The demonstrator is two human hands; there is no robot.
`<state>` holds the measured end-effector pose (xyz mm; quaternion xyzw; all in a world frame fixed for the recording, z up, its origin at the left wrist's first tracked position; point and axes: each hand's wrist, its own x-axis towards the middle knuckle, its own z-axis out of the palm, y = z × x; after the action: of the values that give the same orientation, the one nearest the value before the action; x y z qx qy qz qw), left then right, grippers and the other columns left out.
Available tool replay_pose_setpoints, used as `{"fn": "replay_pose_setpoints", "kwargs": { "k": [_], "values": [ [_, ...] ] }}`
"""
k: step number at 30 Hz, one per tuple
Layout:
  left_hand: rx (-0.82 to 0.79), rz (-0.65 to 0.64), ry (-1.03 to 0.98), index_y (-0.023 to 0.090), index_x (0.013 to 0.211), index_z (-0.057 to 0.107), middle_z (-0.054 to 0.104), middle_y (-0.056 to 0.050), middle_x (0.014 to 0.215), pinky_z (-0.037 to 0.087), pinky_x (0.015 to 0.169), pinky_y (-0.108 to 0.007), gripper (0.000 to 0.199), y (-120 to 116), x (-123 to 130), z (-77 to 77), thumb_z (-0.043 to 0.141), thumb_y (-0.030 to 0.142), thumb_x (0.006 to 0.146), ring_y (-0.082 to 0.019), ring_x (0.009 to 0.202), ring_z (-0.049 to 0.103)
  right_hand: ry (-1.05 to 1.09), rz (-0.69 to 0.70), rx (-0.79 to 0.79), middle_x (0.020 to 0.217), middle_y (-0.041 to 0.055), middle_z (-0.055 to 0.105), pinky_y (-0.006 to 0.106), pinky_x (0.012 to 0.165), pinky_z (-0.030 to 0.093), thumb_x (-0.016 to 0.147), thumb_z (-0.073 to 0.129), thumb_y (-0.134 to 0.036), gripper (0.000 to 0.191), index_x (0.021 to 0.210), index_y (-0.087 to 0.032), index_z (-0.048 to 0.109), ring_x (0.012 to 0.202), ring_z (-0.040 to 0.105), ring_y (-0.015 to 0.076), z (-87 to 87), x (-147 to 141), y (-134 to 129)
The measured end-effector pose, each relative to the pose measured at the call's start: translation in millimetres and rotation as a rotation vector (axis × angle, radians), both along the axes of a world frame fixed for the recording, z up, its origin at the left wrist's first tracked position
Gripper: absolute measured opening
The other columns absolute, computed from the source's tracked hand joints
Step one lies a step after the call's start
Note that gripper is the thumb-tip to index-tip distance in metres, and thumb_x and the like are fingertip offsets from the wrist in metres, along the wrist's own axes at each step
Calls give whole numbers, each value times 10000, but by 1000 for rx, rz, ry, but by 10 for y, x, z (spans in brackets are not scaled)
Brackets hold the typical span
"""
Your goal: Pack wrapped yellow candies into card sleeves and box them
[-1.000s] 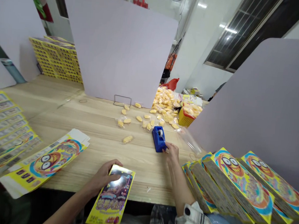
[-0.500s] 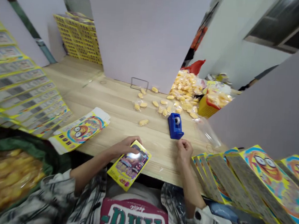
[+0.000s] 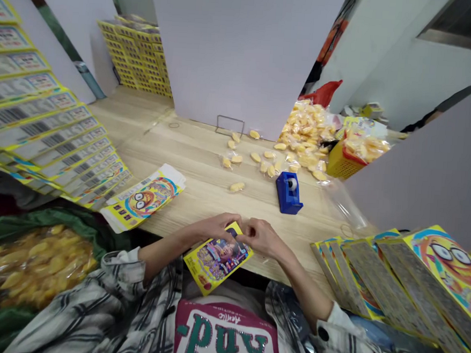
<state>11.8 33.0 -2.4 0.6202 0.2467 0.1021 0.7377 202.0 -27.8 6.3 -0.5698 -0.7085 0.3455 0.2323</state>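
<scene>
Since the glossy yellow printed card packet [image 3: 216, 260] is light, thin, slick, hold by edges: L hand [image 3: 216, 227] and R hand [image 3: 261, 238] fingers pinch its top end, packet straddling front edge of pale wood worktop [image 3: 202, 187].

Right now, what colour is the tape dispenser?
The tape dispenser is blue, best seen in the head view.

plaid shirt [image 3: 89, 301]: black and white | sleeves: 2, long | cuff button [image 3: 323, 333]: 1, black | T-shirt [image 3: 224, 337]: maroon panel, green "And"
</scene>
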Motion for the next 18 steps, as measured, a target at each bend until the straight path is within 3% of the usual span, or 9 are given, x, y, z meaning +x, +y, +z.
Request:
{"fn": "replay_pose_setpoints", "kwargs": {
  "k": [3, 7, 9, 11, 14, 15, 18],
  "values": [
    [-33, 4, -14, 162, 889, 541, 561, 44, 734, 369, 541, -175, 394, -62, -33, 39, 783, 281, 602, -102, 646, 505, 305, -140, -154, 569, -44, 519, 227, 520, 296, 639, 742, -385, 294, 634, -189, 523, 534, 439, 110, -154, -44, -106],
    [-59, -58, -63, 151, 901, 551, 579, 30, 734, 379, 552, -174, 418, -124, -47, 148, 807, 263, 590, -97, 642, 506, 956, -152, -593, 628, -24, 585, 240, 552, 380, 509, 808, -481, 427, 702, -176, 579, 525, 486, 115, -346, -92, -231],
    [-75, -83, -83, 146, 917, 557, 610, 8, 773, 406, 582, -184, 416, -120, -51, 194, 804, 257, 601, -105, 667, 528, 1150, -175, -699, 590, -30, 576, 236, 549, 389, 460, 844, -460, 433, 651, -169, 588, 496, 477, 105, -408, -120, -263],
    [-57, -47, -75, 144, 918, 561, 624, -2, 783, 419, 589, -189, 420, -102, -59, 230, 807, 266, 600, -115, 677, 547, 1281, -255, -667, 574, -33, 579, 231, 552, 401, 455, 863, -432, 406, 617, -170, 600, 492, 479, 104, -417, -160, -290],
    [8, 211, -60, 170, 926, 539, 619, 17, 752, 443, 563, -201, 452, -113, -66, 296, 805, 339, 603, -134, 656, 577, 1375, -382, -458, 700, 8, 654, 273, 648, 456, 586, 779, -562, 413, 714, -184, 676, 623, 562, 155, -309, -254, -378],
    [17, 332, -52, 186, 949, 522, 628, 19, 761, 468, 570, -218, 472, -127, -69, 317, 795, 376, 613, -148, 663, 596, 1359, -385, -390, 752, 24, 670, 296, 683, 465, 607, 739, -623, 472, 777, -185, 701, 680, 582, 177, -257, -292, -414],
    [80, 570, 60, 217, 1015, 501, 659, 11, 793, 528, 589, -278, 573, -94, -98, 303, 788, 476, 592, -193, 677, 640, 1142, -376, -238, 738, 3, 655, 271, 673, 439, 578, 817, -511, 413, 803, -177, 726, 630, 537, 139, -108, -346, -446]
  ]
}}
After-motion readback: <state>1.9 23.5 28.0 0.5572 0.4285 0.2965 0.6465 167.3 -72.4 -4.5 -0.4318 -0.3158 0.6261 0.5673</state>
